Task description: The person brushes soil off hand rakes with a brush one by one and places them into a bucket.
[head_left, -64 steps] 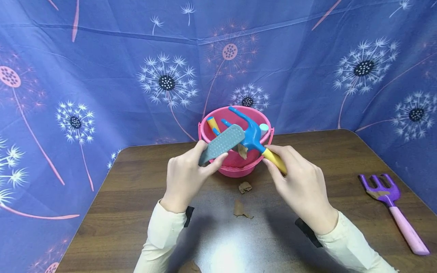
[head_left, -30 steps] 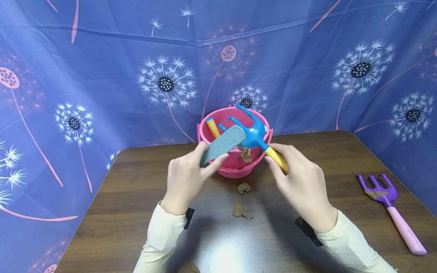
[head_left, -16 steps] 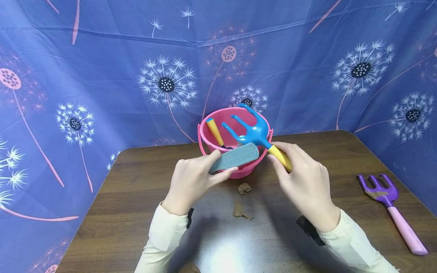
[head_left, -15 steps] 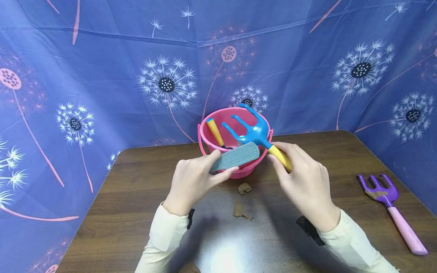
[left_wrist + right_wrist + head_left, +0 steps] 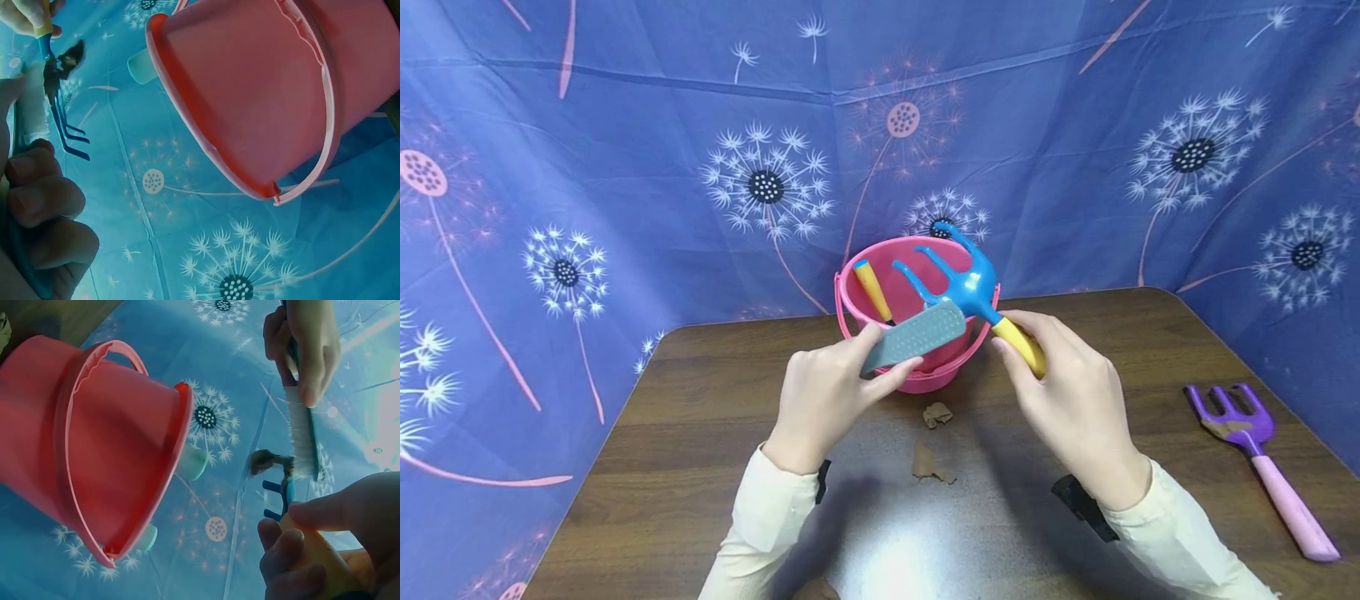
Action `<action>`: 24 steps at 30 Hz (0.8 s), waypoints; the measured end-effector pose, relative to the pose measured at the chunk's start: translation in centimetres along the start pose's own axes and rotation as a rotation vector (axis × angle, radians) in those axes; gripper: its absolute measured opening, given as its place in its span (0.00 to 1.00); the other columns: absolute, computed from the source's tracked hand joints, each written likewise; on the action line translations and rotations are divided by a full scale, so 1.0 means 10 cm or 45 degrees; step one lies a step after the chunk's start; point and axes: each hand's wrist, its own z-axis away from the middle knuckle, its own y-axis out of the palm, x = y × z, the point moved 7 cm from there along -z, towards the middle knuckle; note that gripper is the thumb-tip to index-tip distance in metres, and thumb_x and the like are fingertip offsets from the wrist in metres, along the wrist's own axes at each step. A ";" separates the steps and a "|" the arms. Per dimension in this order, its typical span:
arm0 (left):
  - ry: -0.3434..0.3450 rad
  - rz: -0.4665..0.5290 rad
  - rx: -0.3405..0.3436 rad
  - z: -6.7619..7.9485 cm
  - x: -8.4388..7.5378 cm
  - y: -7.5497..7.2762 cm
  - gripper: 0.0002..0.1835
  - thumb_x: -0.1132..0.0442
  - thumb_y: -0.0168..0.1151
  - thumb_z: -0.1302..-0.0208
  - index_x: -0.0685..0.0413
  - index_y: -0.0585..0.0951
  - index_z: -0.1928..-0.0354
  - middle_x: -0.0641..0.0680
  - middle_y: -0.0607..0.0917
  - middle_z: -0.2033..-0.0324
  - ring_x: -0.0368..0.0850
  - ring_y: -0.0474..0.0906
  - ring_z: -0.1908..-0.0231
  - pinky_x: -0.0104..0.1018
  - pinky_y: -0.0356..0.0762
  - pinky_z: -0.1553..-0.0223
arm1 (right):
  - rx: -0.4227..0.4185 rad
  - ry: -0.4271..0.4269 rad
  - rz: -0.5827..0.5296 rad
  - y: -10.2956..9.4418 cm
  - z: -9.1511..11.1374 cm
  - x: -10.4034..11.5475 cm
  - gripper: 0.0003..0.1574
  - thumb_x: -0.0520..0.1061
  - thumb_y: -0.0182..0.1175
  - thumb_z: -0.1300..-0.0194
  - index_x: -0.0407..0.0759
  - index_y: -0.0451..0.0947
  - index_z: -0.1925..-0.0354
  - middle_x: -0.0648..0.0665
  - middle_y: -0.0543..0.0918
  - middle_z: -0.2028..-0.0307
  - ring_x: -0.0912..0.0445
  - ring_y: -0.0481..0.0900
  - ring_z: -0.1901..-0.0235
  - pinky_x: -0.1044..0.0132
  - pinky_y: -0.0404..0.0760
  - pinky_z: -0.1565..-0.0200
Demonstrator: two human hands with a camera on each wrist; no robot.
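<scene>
My left hand grips a scrubbing brush, its grey-teal back facing up. In the right wrist view its white bristles are at the underside of a toy hand rake with blue tines. My right hand holds the rake by its yellow handle. A lump of brown, clay-like dirt clings under the rake head, beside the bristles; the head view hides it. Both tools are above the front of a pink bucket.
Another yellow handle leans inside the bucket, and a mint-green end pokes past its rim. Brown scraps lie on the wooden table. A purple rake with a pink handle lies at the right. A blue dandelion-print cloth hangs behind.
The brush has shifted right, dipping and then rising a little. The rake has moved slightly right and up. Brown dirt seen below the rake earlier is now hidden in the head view.
</scene>
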 end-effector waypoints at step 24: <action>-0.160 0.065 -0.206 -0.01 0.17 -0.15 0.26 0.37 0.67 0.37 0.53 0.73 0.69 0.47 0.68 0.88 0.41 0.62 0.88 0.36 0.59 0.85 | 0.010 0.114 -0.061 0.01 0.00 -0.05 0.20 0.40 0.70 0.36 0.44 0.82 0.46 0.47 0.81 0.67 0.57 0.69 0.72 0.71 0.62 0.68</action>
